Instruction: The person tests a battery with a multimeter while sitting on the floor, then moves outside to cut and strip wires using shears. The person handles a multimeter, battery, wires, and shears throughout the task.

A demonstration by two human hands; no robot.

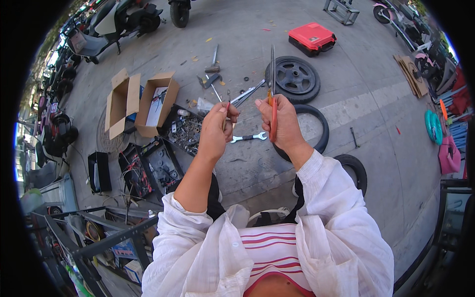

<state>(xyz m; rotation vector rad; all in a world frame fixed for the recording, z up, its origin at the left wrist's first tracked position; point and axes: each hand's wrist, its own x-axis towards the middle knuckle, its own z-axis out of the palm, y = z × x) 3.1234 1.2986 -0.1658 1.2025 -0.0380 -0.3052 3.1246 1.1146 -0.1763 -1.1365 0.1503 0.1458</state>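
My right hand grips a pair of scissors by their red-orange handles. Their long blades point away from me and look nearly closed together. To the left, my left hand is closed, thumb against fingers, with a bit of something thin and red showing at the fingertips; what it is I cannot make out. Both hands are raised at about the same height, a short gap between them. On the ground below that gap lies a double-ended open wrench with a dark middle.
Beyond my right hand lie a wheel with a tyre, a loose tyre and a red case. On the left are a hammer, cardboard boxes, a tray of small metal parts and a metal rack. Parked scooters stand farther off.
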